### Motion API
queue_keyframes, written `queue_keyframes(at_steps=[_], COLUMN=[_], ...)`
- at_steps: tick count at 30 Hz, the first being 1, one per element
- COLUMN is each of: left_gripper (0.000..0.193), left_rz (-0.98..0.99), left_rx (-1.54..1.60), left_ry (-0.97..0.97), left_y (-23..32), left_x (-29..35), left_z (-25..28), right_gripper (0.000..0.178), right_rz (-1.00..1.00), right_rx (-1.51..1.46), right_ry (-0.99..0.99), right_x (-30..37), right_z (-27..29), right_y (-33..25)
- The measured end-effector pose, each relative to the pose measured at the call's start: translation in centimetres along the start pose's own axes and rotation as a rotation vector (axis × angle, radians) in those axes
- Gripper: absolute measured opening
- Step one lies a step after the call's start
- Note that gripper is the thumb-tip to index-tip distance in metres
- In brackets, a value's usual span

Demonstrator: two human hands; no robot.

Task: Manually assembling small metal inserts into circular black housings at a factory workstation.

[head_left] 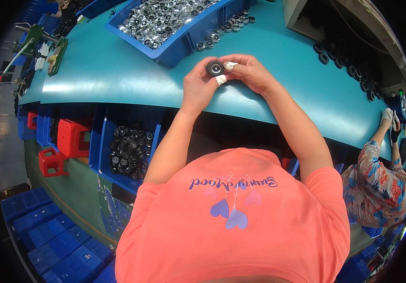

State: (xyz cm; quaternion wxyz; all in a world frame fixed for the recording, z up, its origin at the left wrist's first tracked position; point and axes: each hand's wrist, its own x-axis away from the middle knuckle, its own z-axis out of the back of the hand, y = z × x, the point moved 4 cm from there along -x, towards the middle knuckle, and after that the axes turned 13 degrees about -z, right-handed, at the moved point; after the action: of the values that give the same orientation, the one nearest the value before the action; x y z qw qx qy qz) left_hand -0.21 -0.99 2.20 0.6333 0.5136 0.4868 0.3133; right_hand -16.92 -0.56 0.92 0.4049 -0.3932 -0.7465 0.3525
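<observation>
A small black toy wheel (215,69) with a silver hub is held up over the front part of the teal table, its round face toward me. My left hand (197,88) grips it from the left, the fingers curled behind it. From the other side my right hand (254,75) closes on the same wheel. White tape wraps fingertips close to the wheel. Just beyond my hands stands a blue bin (177,55) heaped with shiny silver hubs (158,21). Several loose hubs (209,44) lie along its right side.
Black tires (352,70) lie scattered on the teal table (278,52) at right. A green hand press (57,56) stands far left. Below the edge, a blue crate (98,141) holds black wheels; red stools (73,137) stand beside it. A co-worker (377,184) with gloved hands sits at right.
</observation>
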Motion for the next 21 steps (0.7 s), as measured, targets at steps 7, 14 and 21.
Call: queue_keyframes(at_steps=[7, 14, 21], left_gripper=[0.042, 0.050, 0.063], left_rz=[-0.059, -0.061, 0.061], left_rx=[-0.086, -0.328, -1.674], left_ry=[-0.027, 0.178, 0.229], left_y=[0.4, 4.3, 7.6], left_x=[0.5, 7.3, 16.0], left_z=[0.5, 10.9, 28.9], right_gripper=[0.041, 0.036, 0.032], right_rz=[0.021, -0.044, 0.358], right_rx=[0.064, 0.242, 0.622], right_ry=[-0.004, 0.143, 0.327], right_x=[0.3, 1.7, -0.3], right_z=[-0.3, -0.5, 0.4], right_y=[0.0, -2.2, -13.2])
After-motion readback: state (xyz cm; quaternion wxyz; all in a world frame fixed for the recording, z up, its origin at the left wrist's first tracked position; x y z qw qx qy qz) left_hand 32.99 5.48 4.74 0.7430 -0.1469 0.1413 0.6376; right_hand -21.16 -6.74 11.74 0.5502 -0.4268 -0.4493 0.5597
